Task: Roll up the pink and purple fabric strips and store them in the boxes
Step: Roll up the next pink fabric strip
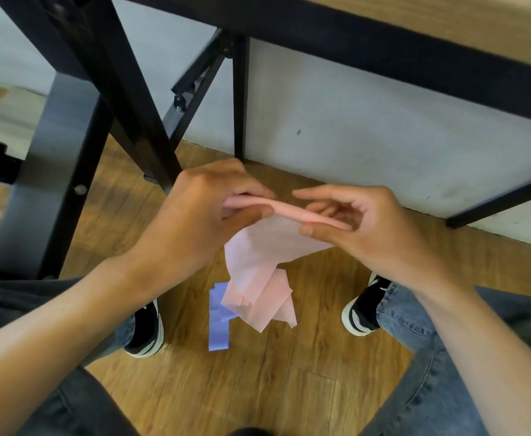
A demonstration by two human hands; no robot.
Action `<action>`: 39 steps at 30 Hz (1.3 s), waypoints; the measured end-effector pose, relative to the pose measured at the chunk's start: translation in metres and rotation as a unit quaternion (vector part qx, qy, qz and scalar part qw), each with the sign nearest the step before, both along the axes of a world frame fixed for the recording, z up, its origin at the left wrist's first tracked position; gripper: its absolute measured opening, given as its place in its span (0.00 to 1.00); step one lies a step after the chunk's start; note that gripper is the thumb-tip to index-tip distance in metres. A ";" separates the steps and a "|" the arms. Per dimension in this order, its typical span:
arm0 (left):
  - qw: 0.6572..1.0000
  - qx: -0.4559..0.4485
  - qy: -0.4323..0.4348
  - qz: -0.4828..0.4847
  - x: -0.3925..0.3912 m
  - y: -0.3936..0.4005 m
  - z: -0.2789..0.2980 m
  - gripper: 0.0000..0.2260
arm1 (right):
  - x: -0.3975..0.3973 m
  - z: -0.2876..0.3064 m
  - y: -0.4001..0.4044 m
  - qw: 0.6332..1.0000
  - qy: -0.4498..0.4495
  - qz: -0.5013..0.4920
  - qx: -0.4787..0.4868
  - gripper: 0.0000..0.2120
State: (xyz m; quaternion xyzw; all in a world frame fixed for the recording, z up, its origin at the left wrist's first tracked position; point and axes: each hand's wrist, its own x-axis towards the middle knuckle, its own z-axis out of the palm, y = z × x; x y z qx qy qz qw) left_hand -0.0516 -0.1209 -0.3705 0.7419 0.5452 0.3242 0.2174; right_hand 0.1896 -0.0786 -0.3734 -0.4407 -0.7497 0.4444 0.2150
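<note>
Head view, seated person looking down between the knees.

Floor (289, 388): wood planks. A black frame (69, 152) stands to the left, and a tabletop (446, 23) edge crosses the upper right. No boxes in view; they are probably on the tabletop, but I cannot tell.

Pink strip (267, 247): top edge held in the air between both hands, already turned over into a thin roll. The free length hangs down and its tail lies crumpled on the floor between the shoes.

Purple strip (218, 322): flat on the floor, partly under the pink tail, touched by neither hand.

Left hand (201, 212): fingers curled round the left end of the roll, thumb pressed on it from below.

Right hand (361, 221): thumb under and fingers over the right end, pinching it; index finger reaches out along the top.

Judgement: step in hand is starting the pink roll; task is early, nothing stored.

Notes for doing it well:
- Keep both ends turning at the same rate, or the roll will cone.
- Keep light tension on the hanging length so each turn lies snug.
- Edges should stack flush; correct drift now, while the roll is thin.
- The tail is folded over itself on the floor; shake it straight before it reaches the roll, and mind it does not drag the purple strip along.
</note>
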 end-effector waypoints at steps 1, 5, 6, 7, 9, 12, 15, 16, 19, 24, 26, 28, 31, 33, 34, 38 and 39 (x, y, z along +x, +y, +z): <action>1.000 0.002 0.010 -0.005 0.000 0.000 0.000 0.09 | -0.002 -0.001 0.000 1.000 -0.011 0.008 0.014 0.18; 0.998 -0.036 0.027 -0.041 0.004 0.002 -0.004 0.12 | -0.009 -0.005 0.003 0.990 -0.039 0.022 0.133 0.07; 0.996 -0.056 0.034 -0.058 0.004 0.003 -0.006 0.13 | -0.009 -0.006 0.004 0.987 -0.046 0.018 0.152 0.07; 0.993 -0.070 0.052 -0.078 0.006 0.004 -0.008 0.15 | -0.010 -0.007 0.005 0.984 -0.055 0.016 0.167 0.07; 0.987 -0.064 0.102 -0.109 0.008 0.005 -0.011 0.18 | -0.011 -0.007 0.007 0.978 -0.079 0.020 0.191 0.07; 0.985 0.001 0.144 -0.096 0.006 0.006 -0.012 0.16 | -0.014 -0.006 0.006 0.984 -0.095 0.041 0.148 0.15; 0.985 0.023 0.149 -0.080 0.008 0.005 -0.010 0.18 | -0.018 -0.007 0.006 0.985 -0.101 0.053 0.132 0.17; 0.986 0.021 0.148 -0.073 0.009 0.004 -0.009 0.16 | -0.019 -0.008 0.006 0.981 -0.109 0.060 0.152 0.13; 0.992 0.002 0.115 -0.043 0.013 0.003 -0.013 0.08 | -0.019 -0.009 0.006 0.973 -0.109 0.050 0.199 0.03; 0.992 -0.037 0.103 -0.067 0.011 0.005 -0.016 0.11 | -0.020 -0.012 0.002 0.971 -0.112 0.038 0.209 0.05; 0.993 -0.017 0.109 -0.048 0.010 0.005 -0.016 0.06 | -0.020 -0.013 0.001 0.973 -0.129 0.049 0.183 0.08; 0.995 -0.001 0.102 -0.024 0.010 0.003 -0.013 0.05 | -0.019 -0.015 0.000 0.975 -0.142 0.057 0.161 0.11; 0.998 -0.009 0.063 0.003 0.010 0.003 -0.014 0.07 | -0.019 -0.018 0.001 0.968 -0.158 0.079 0.178 0.08; 0.997 -0.022 0.075 -0.005 0.010 0.004 -0.017 0.10 | -0.019 -0.019 0.001 0.963 -0.159 0.068 0.206 0.07; 0.995 -0.033 0.087 -0.023 0.010 0.005 -0.018 0.11 | -0.018 -0.020 0.002 0.963 -0.155 0.053 0.213 0.07; 0.991 -0.049 0.110 -0.066 0.010 0.004 -0.019 0.10 | -0.018 -0.018 0.003 0.969 -0.154 0.046 0.185 0.12; 0.990 -0.045 0.117 -0.057 0.010 0.004 -0.019 0.08 | -0.018 -0.017 0.003 0.971 -0.159 0.059 0.169 0.14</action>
